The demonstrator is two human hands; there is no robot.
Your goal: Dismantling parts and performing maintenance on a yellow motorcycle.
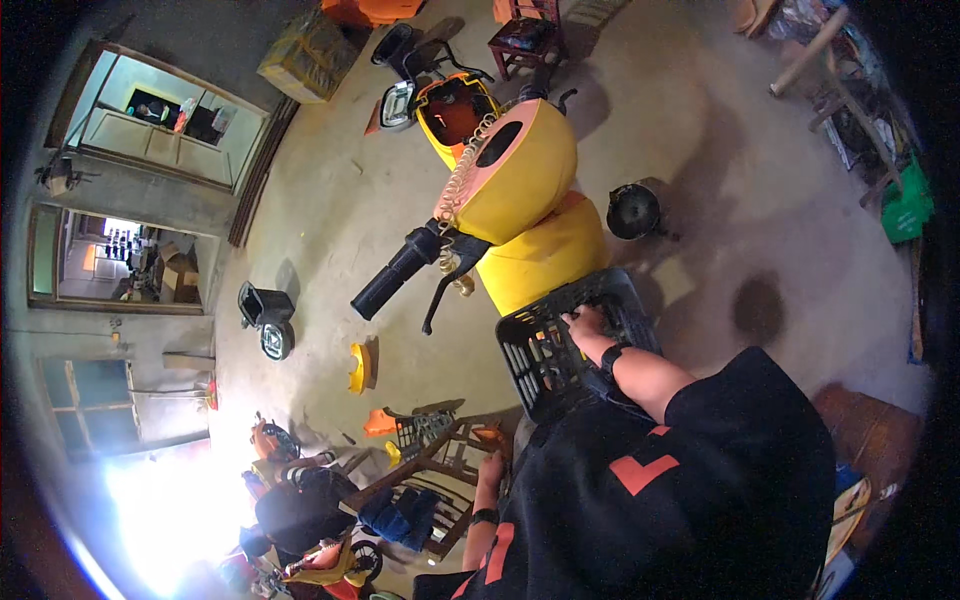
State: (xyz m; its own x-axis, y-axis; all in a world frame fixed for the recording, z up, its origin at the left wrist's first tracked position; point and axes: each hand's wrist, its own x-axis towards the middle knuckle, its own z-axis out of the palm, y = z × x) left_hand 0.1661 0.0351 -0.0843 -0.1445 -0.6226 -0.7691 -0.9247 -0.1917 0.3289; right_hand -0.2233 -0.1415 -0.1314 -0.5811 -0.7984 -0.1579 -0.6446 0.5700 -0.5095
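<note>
The right hand [587, 325] reaches forward from a black sleeve with orange marks and rests on the black plastic crate [560, 345], its fingers curled over the lattice near the crate's far rim; whether they actually clamp a bar or only press on it, I cannot tell. A dark band sits on that wrist. The crate stands just in front of the person's body, tilted a little, and touches or nearly touches the yellow body panel of the scooter [520, 200] beyond it. The scooter's front cover is yellow with a pink-orange face and a dark oval opening, a coiled cord runs down its side, and a black handlebar grip [395, 272] with its brake lever juts out toward the left. The left hand [490, 468] hangs lower, near a wooden frame [440, 480] (a low rack or chair, hard to say which), fingers pointing down and seemingly loose; its grip is too small and dim to judge. On the concrete floor [330, 200] lie scattered parts: a yellow curved panel [358, 368], a black housing with a round lamp [268, 320], and a dark helmet-like bowl [634, 210] to the scooter's right.
</note>
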